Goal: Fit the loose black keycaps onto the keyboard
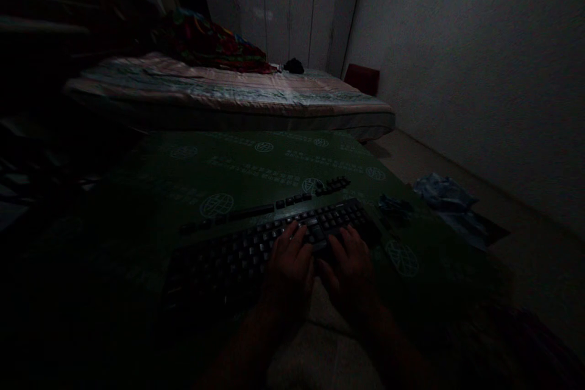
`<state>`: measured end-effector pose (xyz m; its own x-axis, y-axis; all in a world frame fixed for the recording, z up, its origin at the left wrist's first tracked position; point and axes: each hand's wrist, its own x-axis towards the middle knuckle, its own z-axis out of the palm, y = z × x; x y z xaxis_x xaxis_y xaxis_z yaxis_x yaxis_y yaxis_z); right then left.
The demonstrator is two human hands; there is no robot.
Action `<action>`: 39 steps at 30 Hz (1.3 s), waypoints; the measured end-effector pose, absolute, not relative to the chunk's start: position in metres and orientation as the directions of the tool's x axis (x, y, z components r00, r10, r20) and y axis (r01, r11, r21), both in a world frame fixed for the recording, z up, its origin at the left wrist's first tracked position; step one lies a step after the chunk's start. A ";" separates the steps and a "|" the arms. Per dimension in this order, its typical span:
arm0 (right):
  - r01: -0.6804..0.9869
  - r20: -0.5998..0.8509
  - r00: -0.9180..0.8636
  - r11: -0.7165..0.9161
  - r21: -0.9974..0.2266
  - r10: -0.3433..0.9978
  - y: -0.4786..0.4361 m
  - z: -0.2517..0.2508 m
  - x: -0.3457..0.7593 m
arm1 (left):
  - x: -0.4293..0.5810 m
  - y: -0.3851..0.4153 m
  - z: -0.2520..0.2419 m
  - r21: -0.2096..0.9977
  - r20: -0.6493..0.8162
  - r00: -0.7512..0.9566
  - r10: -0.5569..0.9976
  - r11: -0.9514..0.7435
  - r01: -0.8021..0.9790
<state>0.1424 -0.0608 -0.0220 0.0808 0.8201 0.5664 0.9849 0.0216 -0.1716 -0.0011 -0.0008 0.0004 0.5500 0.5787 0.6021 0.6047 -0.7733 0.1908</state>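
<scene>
One keyboard point(237, 256) lies at the near edge of the counter point(242, 170); beyond, one row of loose keycaps point(251, 212), too dark to count. Left hand point(289, 262), right hand point(354, 263): half-curled, touching keys; grip undeterminable.

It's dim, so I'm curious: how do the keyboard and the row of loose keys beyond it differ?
The keyboard is one wide body; the loose keys are separate pieces. The left hand and right hand touch the keyboard, not the loose keys. Both look dark.
</scene>
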 end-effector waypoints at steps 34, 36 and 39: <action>0.988 0.745 0.072 0.053 -0.142 0.663 -0.052 -0.044 0.142 | -0.001 0.008 -0.029 0.063 0.693 0.500 0.519 -0.735 0.675; 0.990 0.752 0.066 0.051 -0.132 0.656 -0.052 -0.046 0.142 | -0.002 0.008 -0.029 0.059 0.682 0.511 0.524 -0.735 0.675; 0.991 0.762 0.065 0.049 -0.126 0.645 -0.052 -0.049 0.143 | -0.003 0.008 -0.030 0.056 0.678 0.519 0.520 -0.741 0.669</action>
